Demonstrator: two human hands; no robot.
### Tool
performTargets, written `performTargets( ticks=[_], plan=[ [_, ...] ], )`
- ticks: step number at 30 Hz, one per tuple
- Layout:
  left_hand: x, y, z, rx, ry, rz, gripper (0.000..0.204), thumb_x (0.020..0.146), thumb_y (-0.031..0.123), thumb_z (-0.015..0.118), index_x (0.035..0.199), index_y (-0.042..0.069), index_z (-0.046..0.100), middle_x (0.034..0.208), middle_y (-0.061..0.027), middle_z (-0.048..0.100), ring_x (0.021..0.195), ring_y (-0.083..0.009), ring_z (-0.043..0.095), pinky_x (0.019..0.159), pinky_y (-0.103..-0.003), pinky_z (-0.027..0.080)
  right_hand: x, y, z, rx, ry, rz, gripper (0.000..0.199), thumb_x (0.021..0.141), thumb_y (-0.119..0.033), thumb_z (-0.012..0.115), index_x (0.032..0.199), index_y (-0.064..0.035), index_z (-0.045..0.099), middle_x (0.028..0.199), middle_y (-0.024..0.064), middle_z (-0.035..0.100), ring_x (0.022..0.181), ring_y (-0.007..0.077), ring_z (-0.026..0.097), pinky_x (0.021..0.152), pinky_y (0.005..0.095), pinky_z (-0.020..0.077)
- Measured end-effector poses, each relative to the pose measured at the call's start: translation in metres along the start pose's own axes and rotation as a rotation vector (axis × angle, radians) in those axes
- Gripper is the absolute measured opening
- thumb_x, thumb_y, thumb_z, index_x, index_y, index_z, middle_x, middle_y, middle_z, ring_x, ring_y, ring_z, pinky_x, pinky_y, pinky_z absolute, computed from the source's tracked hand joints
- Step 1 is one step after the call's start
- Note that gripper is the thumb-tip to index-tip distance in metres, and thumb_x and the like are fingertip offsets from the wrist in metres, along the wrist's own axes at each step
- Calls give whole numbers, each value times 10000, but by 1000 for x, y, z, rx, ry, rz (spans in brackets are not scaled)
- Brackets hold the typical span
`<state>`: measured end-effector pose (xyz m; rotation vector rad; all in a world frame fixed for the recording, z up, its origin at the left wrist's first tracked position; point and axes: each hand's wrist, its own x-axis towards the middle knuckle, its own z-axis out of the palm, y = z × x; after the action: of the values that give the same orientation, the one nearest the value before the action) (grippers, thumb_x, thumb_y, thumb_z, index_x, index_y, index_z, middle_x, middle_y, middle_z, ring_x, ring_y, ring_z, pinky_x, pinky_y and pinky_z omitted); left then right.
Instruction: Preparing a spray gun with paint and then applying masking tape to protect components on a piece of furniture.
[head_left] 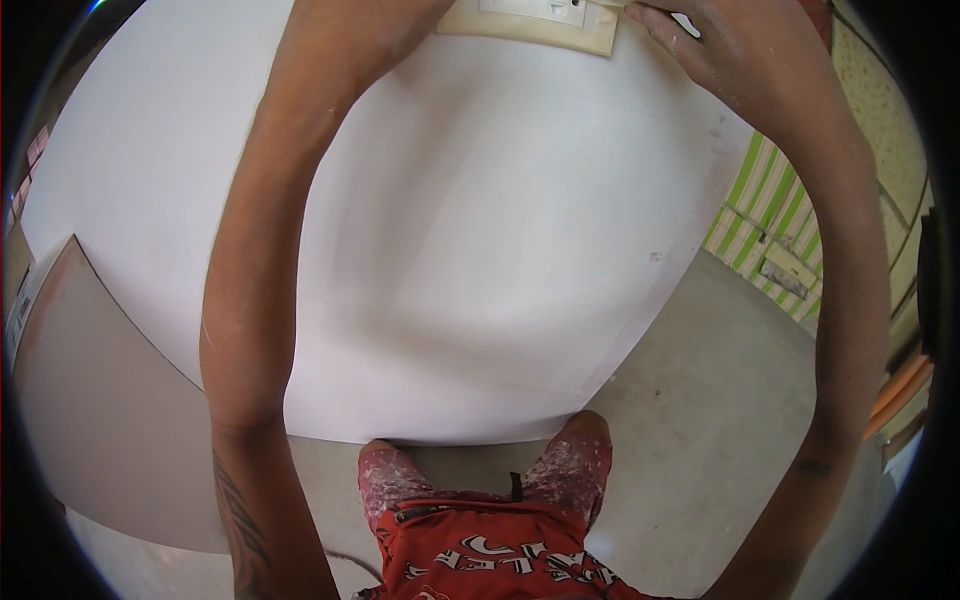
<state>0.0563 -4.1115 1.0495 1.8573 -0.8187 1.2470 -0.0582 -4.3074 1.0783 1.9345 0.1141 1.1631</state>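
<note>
At the top edge, a cream wall socket plate (560,42) with a white socket insert (540,8) sits against a tall white panel (480,200); its upper part is cut off. My right hand (715,40) is at the plate's right end, thumb and a finger curled together at its corner in a pinch. On the plate's left side is my left hand (395,25), of which only the back and wrist show. Its fingers lie beyond the picture's edge, so their grip is hidden.
A grey-brown board (110,400) leans at the left against the white surface. Green and white striped wall (765,190) with a small cream box (790,268) shows at the right. Orange tubing (900,395) runs along the far right. Grey concrete floor (700,400) lies below.
</note>
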Motion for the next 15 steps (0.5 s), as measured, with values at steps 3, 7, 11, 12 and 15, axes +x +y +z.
performTargets(
  ticks=[3,7,11,12,15],
  plan=[
    [0,-3,2,20,53,-13,244,963,152,609,891,-76,654,983,-195,635,866,-278,603,830,-407,498,-1,-9,-9,70,32,-1,226,930,-243,657,1043,-126,814,761,102,705,734,254,694,673,387,552],
    [0,-10,4,77,56,38,238,964,156,615,884,-66,644,971,-188,629,863,-273,603,836,-406,498,5,5,12,124,7,-25,232,938,-246,650,1060,-132,811,753,101,700,732,258,689,671,391,548],
    [-1,-7,8,-19,87,9,242,960,171,630,880,-57,640,961,-182,624,860,-271,600,839,-393,498,0,1,8,124,-6,-16,233,939,-242,646,1073,-145,810,753,100,698,729,260,685,667,392,544],
    [-2,-5,8,-26,77,-27,246,958,177,635,878,-55,640,959,-183,625,860,-271,600,841,-388,499,-2,-5,4,44,3,9,232,941,-244,645,1077,-152,809,755,99,698,726,258,683,665,391,543],
    [-1,-11,7,25,74,37,249,956,181,644,854,-45,628,922,-171,614,830,-262,581,815,-396,490,-2,-9,2,-17,7,26,232,944,-252,650,1088,-165,809,765,92,699,725,250,682,663,386,540]
  ],
)
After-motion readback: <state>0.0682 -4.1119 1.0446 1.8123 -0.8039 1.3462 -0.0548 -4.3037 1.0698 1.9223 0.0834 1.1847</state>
